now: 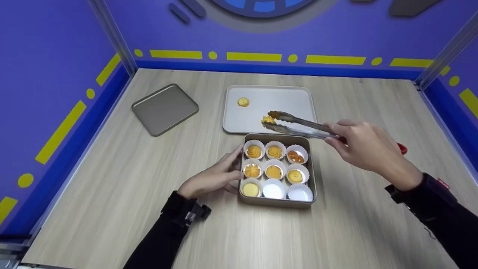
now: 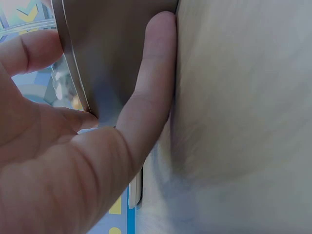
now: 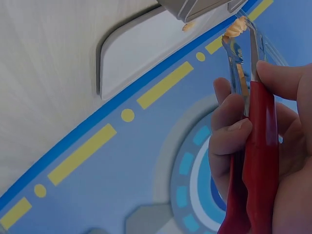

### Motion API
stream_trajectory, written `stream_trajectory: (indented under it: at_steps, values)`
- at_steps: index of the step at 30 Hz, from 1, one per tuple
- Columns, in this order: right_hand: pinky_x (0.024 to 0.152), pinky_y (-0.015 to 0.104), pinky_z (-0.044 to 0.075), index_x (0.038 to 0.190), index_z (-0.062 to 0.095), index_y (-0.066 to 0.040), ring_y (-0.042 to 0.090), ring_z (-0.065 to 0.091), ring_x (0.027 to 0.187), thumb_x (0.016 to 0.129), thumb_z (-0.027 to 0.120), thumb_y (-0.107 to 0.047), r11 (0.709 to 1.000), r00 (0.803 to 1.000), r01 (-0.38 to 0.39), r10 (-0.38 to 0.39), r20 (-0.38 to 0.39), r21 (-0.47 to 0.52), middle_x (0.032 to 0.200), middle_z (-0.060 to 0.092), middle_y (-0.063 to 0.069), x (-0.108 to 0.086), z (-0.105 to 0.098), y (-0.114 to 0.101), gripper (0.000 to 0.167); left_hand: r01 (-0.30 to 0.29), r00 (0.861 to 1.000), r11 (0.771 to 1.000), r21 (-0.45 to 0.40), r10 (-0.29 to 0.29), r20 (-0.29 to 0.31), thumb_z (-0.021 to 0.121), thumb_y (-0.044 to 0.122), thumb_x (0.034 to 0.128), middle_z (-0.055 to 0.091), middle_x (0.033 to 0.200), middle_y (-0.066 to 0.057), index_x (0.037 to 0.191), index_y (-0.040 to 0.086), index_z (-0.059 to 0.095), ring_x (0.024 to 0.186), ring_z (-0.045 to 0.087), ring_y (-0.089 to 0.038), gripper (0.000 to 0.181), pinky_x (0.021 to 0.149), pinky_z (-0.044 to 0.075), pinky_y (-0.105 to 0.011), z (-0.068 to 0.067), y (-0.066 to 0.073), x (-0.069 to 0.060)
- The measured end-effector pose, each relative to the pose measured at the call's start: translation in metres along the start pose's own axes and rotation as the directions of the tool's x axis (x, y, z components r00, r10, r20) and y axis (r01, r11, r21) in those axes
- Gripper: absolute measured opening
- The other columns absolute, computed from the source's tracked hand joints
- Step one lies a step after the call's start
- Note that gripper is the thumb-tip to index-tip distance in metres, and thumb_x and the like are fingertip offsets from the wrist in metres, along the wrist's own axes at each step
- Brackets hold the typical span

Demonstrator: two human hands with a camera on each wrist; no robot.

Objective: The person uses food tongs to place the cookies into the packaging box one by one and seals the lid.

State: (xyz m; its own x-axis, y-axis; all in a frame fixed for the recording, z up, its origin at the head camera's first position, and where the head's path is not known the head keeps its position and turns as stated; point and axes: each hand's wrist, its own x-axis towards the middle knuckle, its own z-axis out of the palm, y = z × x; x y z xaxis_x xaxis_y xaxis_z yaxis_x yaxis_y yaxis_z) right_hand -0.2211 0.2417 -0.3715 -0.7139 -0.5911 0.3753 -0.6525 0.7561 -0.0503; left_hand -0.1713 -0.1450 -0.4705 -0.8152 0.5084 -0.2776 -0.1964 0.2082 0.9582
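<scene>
My right hand (image 1: 368,147) grips red-handled metal tongs (image 1: 298,121), also seen in the right wrist view, where the hand (image 3: 273,122) curls round the red handles (image 3: 261,156). A small yellow cookie (image 1: 268,120) sits between the tong tips, over the front of the white tray (image 1: 295,98). My left hand (image 1: 214,176) touches the left side of the metal box (image 1: 278,202). In the left wrist view that hand (image 2: 112,131) lies with its fingers along the box wall (image 2: 107,53). Inside the box are several paper cups; most hold cookies, while two at front right (image 1: 300,193) show none.
Another round cookie (image 1: 243,102) lies on the white tray's left part. A dark empty tray (image 1: 165,109) rests at the back left of the wooden table (image 1: 112,209). Blue walls (image 1: 261,41) with yellow marks stand behind and at both sides.
</scene>
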Motion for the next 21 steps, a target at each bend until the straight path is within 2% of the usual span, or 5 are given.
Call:
stream_trajectory:
  at_steps: [5, 11, 16, 21]
  values:
    - [0.044, 0.02, 0.031, 0.123, 0.078, -0.007, 0.009, 0.043, 0.057, 0.091, 0.083, -0.017, 1.0, 1.0, 0.015, -0.014, 0.018, -0.019, 0.088, 0.069, 0.002, -0.025, -0.015, -0.007, 0.034, 0.0, 1.0, 1.0, 0.003, 0.0, 0.003, 0.06, 0.014, 0.0997, 0.0, 0.175, -0.014, 0.17, 0.042, -0.001, 0.115, 0.069, -0.033, 0.098, 0.089, 0.068, -0.045, 0.0, 0.0, 0.0]
    - [0.042, 0.017, 0.029, 0.123, 0.079, -0.012, 0.002, 0.038, 0.056, 0.088, 0.086, -0.018, 0.999, 0.999, 0.039, -0.038, 0.039, -0.007, 0.084, 0.065, -0.007, -0.043, -0.027, -0.012, 0.036, 0.0, 1.0, 1.0, 0.006, 0.0, 0.006, 0.06, 0.013, 0.0995, -0.001, 0.175, -0.015, 0.17, 0.042, -0.002, 0.114, 0.07, -0.033, 0.098, 0.09, 0.067, -0.045, 0.0, 0.001, 0.0]
    - [0.044, 0.016, 0.037, 0.125, 0.079, -0.018, -0.002, 0.045, 0.059, 0.085, 0.088, -0.02, 0.994, 0.992, 0.113, -0.113, 0.058, 0.008, 0.09, 0.07, -0.009, -0.053, -0.029, -0.009, 0.041, -0.002, 1.0, 1.0, 0.015, 0.002, 0.004, 0.061, 0.014, 0.0993, 0.001, 0.174, -0.016, 0.17, 0.041, -0.002, 0.113, 0.07, -0.033, 0.099, 0.089, 0.068, -0.045, 0.0, 0.001, 0.0]
    - [0.047, 0.016, 0.045, 0.124, 0.079, -0.019, -0.004, 0.052, 0.064, 0.081, 0.091, -0.018, 0.977, 0.973, 0.211, -0.214, 0.091, 0.041, 0.096, 0.075, -0.009, -0.061, -0.026, -0.003, 0.045, -0.002, 1.0, 1.0, 0.014, 0.002, 0.001, 0.061, 0.015, 0.0997, 0.001, 0.175, -0.017, 0.171, 0.039, -0.003, 0.111, 0.071, -0.033, 0.099, 0.089, 0.068, -0.045, 0.0, 0.0, 0.0]
